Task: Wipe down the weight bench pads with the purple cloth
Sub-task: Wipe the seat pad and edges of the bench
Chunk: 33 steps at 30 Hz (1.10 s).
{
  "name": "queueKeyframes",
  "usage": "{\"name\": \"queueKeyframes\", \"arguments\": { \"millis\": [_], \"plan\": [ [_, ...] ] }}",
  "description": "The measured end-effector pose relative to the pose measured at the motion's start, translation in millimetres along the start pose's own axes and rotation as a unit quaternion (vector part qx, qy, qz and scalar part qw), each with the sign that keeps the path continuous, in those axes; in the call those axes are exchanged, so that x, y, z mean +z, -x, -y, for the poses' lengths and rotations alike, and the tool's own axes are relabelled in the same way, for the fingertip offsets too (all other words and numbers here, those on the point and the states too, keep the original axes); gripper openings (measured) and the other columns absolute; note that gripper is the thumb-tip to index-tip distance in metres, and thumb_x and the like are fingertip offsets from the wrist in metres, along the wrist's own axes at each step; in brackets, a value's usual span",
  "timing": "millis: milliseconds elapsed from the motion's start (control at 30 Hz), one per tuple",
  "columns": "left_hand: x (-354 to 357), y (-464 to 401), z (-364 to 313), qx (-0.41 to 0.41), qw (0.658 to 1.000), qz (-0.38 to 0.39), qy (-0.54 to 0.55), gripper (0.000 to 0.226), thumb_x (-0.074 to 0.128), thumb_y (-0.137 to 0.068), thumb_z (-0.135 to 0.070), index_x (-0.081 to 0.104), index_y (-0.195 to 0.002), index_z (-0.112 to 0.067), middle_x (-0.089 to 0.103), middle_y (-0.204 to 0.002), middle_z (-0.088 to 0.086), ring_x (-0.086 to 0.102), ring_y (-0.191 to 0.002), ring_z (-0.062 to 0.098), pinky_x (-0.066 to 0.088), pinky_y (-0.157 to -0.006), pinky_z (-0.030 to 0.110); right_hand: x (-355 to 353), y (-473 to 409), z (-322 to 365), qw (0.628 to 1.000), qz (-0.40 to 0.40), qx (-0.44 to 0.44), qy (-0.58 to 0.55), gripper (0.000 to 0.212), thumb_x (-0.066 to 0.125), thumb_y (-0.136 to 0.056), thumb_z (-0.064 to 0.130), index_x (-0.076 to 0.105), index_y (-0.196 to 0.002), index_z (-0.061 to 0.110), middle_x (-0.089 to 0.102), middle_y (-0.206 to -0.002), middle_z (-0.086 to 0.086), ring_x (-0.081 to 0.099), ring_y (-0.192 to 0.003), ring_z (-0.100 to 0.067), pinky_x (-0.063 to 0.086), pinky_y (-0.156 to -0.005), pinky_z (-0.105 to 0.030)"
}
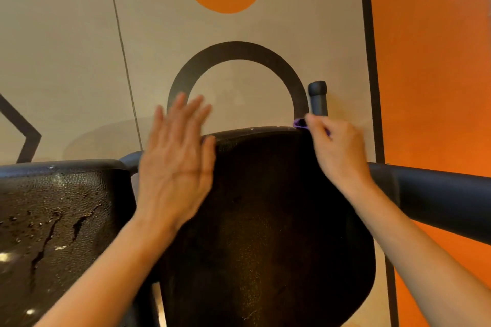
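Where the frame centres, a rounded black pebbled pad (pixel 265 220) fills it; a second pad (pixel 58 220), lower left, is glossy, wet-streaked. Left hand (pixel 175 164) flat, fingers straight, on the centre pad's left edge. Right hand (pixel 334 151) pinches the cloth (pixel 300 122), a small purple scrap, at the pad's upper right rim.
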<state>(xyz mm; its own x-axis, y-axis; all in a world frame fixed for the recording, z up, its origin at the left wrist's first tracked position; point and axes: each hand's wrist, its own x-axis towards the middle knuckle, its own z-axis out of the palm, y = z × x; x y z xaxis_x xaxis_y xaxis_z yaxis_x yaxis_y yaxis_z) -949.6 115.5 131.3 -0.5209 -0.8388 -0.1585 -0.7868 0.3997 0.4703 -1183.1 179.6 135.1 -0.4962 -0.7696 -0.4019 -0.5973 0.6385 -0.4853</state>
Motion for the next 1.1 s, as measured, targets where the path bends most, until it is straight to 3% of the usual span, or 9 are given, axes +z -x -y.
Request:
{"name": "queueKeyframes", "arguments": {
  "millis": [133, 267, 400, 467, 667, 767, 867, 1033, 1100],
  "plan": [
    [5, -6, 12, -0.083, 0.996, -0.028, -0.022, 0.04, 0.028, -0.103, -0.025, 0.052, -0.131, -0.009, 0.055, -0.134, 0.01, 0.04, -0.139, 0.024, 0.015, -0.122, 0.041, 0, 1, -2, 0.996, 0.039, -0.081, -0.009, 0.033, 0.043, -0.101, 0.034, 0.071, -0.104, 0.017, 0.069, -0.097, 0.004, 0.059, -0.091, 0.0, 0.043, -0.08, -0.014],
    [8, -6, 16, -0.075, 0.997, -0.024, 0.001, 0.036, 0.029, -0.102, -0.022, 0.059, -0.118, -0.01, 0.065, -0.111, 0.008, 0.058, -0.117, 0.023, 0.022, -0.12, 0.041, -15, -2, -17, 0.998, -0.038, 0.038, 0.026, 0.044, 0.044, -0.101, 0.035, 0.056, -0.061, 0.021, 0.052, -0.057, -0.002, 0.05, -0.056, -0.004, 0.035, -0.052, -0.009],
    [8, -7, 18, -0.073, 0.997, -0.021, 0.017, 0.035, 0.028, -0.101, -0.025, 0.058, -0.113, -0.013, 0.064, -0.102, 0.003, 0.062, -0.101, 0.02, 0.025, -0.119, 0.041, 36, 0, 43, 0.993, -0.014, -0.102, 0.058, 0.043, 0.043, -0.1, 0.039, 0.067, -0.07, 0.018, 0.062, -0.066, 0.004, 0.058, -0.069, -0.01, 0.045, -0.064, -0.027],
    [10, -6, 19, -0.074, 0.997, -0.018, 0.021, 0.033, 0.029, -0.101, -0.024, 0.059, -0.11, -0.014, 0.064, -0.099, 0.001, 0.062, -0.098, 0.019, 0.024, -0.12, 0.04, 34, 2, 49, 0.988, 0.031, -0.152, 0.028, 0.036, 0.045, -0.1, 0.036, 0.074, -0.085, 0.021, 0.07, -0.082, 0.007, 0.061, -0.081, -0.005, 0.047, -0.07, -0.022],
    [10, -5, 19, -0.074, 0.997, -0.026, 0.023, 0.033, 0.029, -0.101, -0.023, 0.06, -0.104, -0.014, 0.066, -0.093, 0.001, 0.064, -0.093, 0.019, 0.02, -0.121, 0.034, -7, -2, 2, 0.999, -0.044, 0.024, 0.013, 0.046, 0.049, -0.1, 0.033, 0.06, -0.058, 0.017, 0.053, -0.053, -0.004, 0.049, -0.051, -0.014, 0.033, -0.05, -0.017],
    [11, -5, 19, -0.076, 0.996, -0.029, 0.021, 0.034, 0.029, -0.101, -0.023, 0.061, -0.103, -0.013, 0.067, -0.091, 0.001, 0.065, -0.091, 0.02, 0.023, -0.12, 0.037, 42, 5, 60, 0.993, -0.013, -0.109, 0.045, 0.046, 0.049, -0.099, 0.034, 0.055, -0.056, 0.019, 0.053, -0.053, 0.005, 0.051, -0.056, -0.01, 0.041, -0.057, -0.025],
    [11, -4, 20, -0.073, 0.996, -0.028, 0.03, 0.035, 0.029, -0.101, -0.023, 0.062, -0.104, -0.012, 0.067, -0.091, 0.003, 0.065, -0.091, 0.021, 0.026, -0.119, 0.04, 41, 8, 62, 0.979, 0.052, -0.196, 0.002, 0.027, 0.05, -0.1, 0.031, 0.075, -0.092, 0.023, 0.072, -0.089, 0.01, 0.063, -0.086, -0.005, 0.049, -0.076, -0.022],
    [12, -4, 21, -0.07, 0.996, -0.037, 0.04, 0.031, 0.031, -0.101, -0.021, 0.061, -0.107, -0.012, 0.067, -0.092, 0.003, 0.065, -0.091, 0.021, 0.028, -0.118, 0.041, -3, 9, -4, 0.995, -0.097, -0.009, -0.02, 0.03, 0.049, -0.1, 0.027, 0.066, -0.076, 0.031, 0.062, -0.066, 0.01, 0.057, -0.068, -0.001, 0.046, -0.066, -0.022],
    [12, -5, 20, -0.068, 0.996, -0.046, 0.038, 0.032, 0.032, -0.101, -0.02, 0.061, -0.107, -0.012, 0.068, -0.094, 0.004, 0.065, -0.092, 0.022, 0.029, -0.117, 0.041, 28, 16, 23, 0.991, -0.123, -0.036, -0.022, 0.027, 0.05, -0.1, 0.028, 0.071, -0.085, 0.023, 0.069, -0.082, 0.01, 0.061, -0.084, 0.0, 0.051, -0.083, -0.026]
  ]
}}
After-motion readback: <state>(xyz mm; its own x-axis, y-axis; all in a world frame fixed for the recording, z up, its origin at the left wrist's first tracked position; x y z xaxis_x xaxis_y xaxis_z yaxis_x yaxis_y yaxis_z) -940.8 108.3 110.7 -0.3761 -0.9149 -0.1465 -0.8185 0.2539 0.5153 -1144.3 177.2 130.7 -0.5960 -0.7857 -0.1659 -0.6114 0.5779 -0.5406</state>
